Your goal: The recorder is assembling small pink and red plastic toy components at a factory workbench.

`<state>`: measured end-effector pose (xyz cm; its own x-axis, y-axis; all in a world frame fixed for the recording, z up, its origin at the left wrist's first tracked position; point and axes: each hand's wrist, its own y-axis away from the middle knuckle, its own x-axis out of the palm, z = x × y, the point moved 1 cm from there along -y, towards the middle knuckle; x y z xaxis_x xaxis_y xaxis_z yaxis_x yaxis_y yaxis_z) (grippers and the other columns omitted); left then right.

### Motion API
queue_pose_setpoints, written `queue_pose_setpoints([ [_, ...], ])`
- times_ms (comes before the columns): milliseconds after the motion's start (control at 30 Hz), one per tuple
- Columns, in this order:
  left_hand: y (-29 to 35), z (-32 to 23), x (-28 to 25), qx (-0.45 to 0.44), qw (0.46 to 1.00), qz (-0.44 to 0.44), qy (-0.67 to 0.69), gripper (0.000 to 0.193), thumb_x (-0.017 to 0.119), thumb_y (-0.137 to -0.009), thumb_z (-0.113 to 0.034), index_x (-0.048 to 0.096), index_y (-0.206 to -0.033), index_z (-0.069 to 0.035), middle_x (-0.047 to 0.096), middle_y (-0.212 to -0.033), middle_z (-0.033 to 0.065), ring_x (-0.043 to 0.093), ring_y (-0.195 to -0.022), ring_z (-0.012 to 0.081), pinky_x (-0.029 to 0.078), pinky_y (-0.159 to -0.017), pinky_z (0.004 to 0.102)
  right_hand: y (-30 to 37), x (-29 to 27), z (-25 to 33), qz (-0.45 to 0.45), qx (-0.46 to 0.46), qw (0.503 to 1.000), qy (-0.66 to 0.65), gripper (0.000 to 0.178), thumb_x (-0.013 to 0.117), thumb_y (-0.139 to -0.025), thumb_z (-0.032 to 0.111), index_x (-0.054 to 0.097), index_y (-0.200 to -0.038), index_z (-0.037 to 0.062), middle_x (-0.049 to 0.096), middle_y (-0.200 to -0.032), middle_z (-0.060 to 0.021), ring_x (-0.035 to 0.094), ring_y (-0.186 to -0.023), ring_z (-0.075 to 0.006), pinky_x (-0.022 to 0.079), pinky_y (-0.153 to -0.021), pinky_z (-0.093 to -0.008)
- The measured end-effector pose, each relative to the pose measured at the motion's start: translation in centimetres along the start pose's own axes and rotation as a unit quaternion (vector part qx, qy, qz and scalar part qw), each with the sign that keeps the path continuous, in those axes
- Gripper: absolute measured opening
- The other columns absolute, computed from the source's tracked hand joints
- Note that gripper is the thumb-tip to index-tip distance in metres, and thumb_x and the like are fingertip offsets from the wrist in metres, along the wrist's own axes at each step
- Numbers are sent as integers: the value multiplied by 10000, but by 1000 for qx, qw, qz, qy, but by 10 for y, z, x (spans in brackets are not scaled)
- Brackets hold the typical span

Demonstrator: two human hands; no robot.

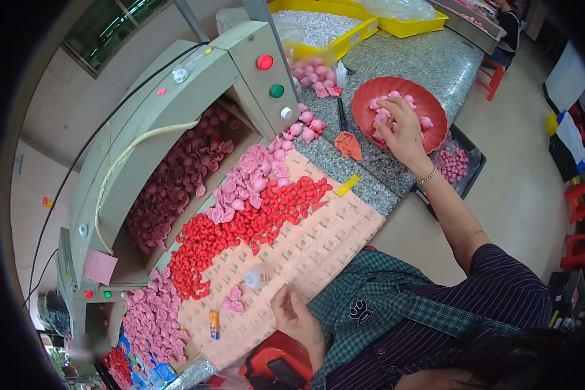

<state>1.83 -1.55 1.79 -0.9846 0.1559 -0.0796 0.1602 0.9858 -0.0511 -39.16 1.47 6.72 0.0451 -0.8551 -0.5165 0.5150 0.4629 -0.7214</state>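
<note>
My right hand (403,130) reaches over a red scalloped bowl (439,133) that holds pink rounded pieces (426,121). Its thumb and fingers are apart in a loose curve above those pieces. Close to the table's front edge, my left hand (299,320) is half curled, thumb and fingers slightly apart, with nothing visible in it. A small clear bottle with a white label (255,278) lies beyond it on the pink patterned mat (318,240). Beside the bottle rests a pink petal-edged piece (234,300). Many small red pieces (240,227) are spread across the mat.
A grey-green machine (240,52) with lit buttons stands left, its opening full of pink pieces (182,182). More pink pieces (153,315) heap nearby. Yellow trays (354,39) stand at the back. A black crate (474,156) sits below the table edge. A person (508,32) sits far right.
</note>
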Motion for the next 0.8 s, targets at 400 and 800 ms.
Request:
queue_pose_setpoints([
  [400, -2, 6, 3, 63, 997, -10, -52, 178, 594, -911, 18, 639, -1081, 47, 616, -1062, 135, 610, -966, 200, 493, -865, 296, 25, 112, 134, 228, -92, 916, -316, 257, 701, -815, 54, 657, -1067, 22, 620, -1090, -138, 604, -1071, -300, 480, -923, -393],
  [800, -3, 3, 6, 190, 964, -28, -185, 188, 637, -810, 85, 673, -985, 28, 665, -972, 161, 646, -898, 281, 508, -819, 338, 6, 210, 158, 213, -175, 942, -189, 271, 668, -758, -18, 682, -1026, 15, 596, -1013, -150, 556, -1048, -352, 440, -967, -445],
])
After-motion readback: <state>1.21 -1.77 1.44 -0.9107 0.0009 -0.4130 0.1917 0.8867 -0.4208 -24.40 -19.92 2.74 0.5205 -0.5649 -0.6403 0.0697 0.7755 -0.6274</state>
